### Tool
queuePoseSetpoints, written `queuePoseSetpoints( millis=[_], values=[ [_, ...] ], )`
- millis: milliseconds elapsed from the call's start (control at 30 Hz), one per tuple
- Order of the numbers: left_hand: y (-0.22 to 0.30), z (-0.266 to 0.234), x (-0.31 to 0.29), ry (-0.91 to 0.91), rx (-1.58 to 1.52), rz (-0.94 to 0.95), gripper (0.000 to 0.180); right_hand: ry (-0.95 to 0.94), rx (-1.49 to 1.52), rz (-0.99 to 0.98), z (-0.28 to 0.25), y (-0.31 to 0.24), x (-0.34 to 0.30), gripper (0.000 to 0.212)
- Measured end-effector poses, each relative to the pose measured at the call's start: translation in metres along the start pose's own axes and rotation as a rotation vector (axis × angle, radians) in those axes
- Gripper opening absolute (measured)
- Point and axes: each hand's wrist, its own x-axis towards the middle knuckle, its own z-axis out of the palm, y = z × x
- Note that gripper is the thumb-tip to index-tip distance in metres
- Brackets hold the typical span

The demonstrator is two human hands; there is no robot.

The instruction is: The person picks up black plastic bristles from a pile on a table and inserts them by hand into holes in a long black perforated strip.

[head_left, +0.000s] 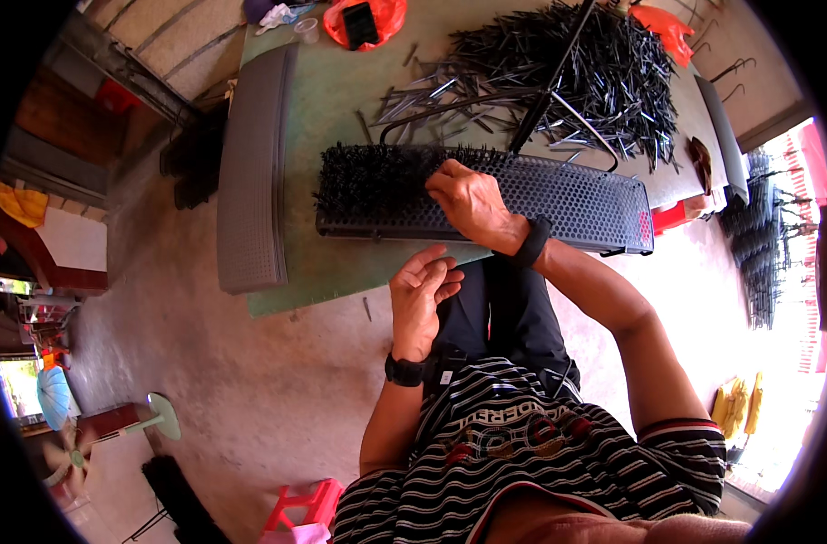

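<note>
A long perforated panel (577,199), dark grey with a honeycomb of holes, lies across the near edge of the table. Black bristle-like pieces (368,181) stand packed in its left part; the holes on the right are bare. My right hand (472,204) is over the panel where the bristles end, its fingers pinched together against them; what they hold is hidden. Below the panel's front edge, my left hand (418,304) is raised with its fingers bent toward the thumb. Anything within it is too small to make out.
A large heap of thin black pieces (604,82) covers the far right of the green table (318,136). A dark metal rod frame (542,95) stands behind the panel. Grey panels (255,181) are stacked at the left edge. A red stool (309,503) is on the floor.
</note>
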Motion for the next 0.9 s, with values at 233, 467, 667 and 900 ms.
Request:
queuePoseSetpoints(
  millis=[233, 467, 667, 900],
  values=[
    [0.019, 0.028, -0.020, -0.181, 0.306, 0.073, 0.027, -0.023, 0.304, 0.182, -0.083, -0.020, -0.025, 0.023],
    [0.067, 0.076, -0.038, -0.310, 0.468, 0.368, 0.025, 0.393, 0.613, 0.710, -0.256, 0.054, -0.167, 0.034],
    [0.031, 0.115, 0.005, -0.428, 0.786, 0.287, 0.028, 0.585, 0.289, 0.868, -0.358, 0.131, -0.244, 0.060],
    [0.000, 0.149, 0.004, -0.621, 0.952, 0.126, 0.028, 0.431, -0.056, 0.809, -0.376, 0.226, -0.207, 0.076]
  ],
)
